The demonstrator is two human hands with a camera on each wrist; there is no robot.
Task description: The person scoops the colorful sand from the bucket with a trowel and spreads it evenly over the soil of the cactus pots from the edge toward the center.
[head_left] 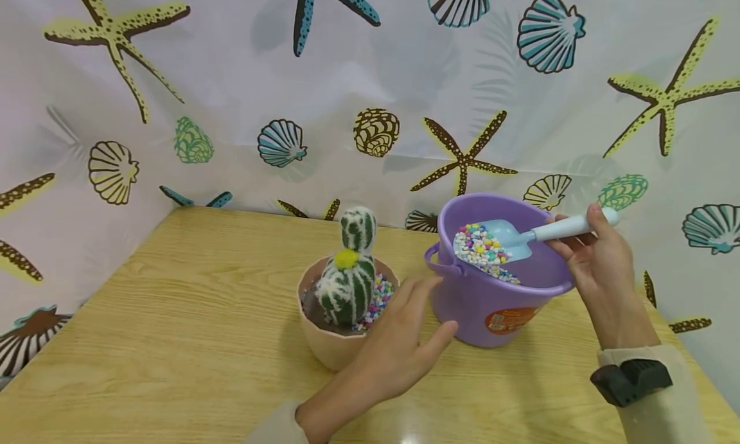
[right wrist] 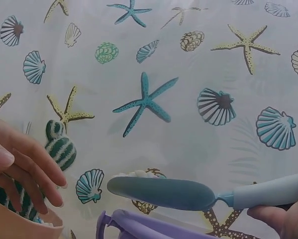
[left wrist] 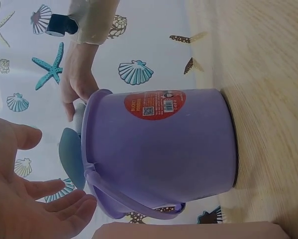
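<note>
My right hand [head_left: 604, 261] grips the pale handle of a light blue hand trowel [head_left: 569, 227]. Its blade is over the mouth of a purple bucket [head_left: 482, 309] and carries colourful pebbles [head_left: 481, 245]. In the right wrist view the trowel [right wrist: 161, 193] lies nearly level above the bucket rim, pebbles showing along its top. My left hand [head_left: 399, 347] holds nothing; its fingers are extended beside a peach pot [head_left: 326, 347]. A green and white cactus [head_left: 347, 290] with a yellow flower stands in that pot, with similar pebbles [head_left: 378, 299] around its right side.
The pot and bucket stand on a wooden table [head_left: 191, 328]. Behind them hangs a white cloth [head_left: 324, 84] printed with starfish and shells. The bucket's purple handle [left wrist: 134, 199] hangs down on the side near the pot. A black device is strapped on the right wrist.
</note>
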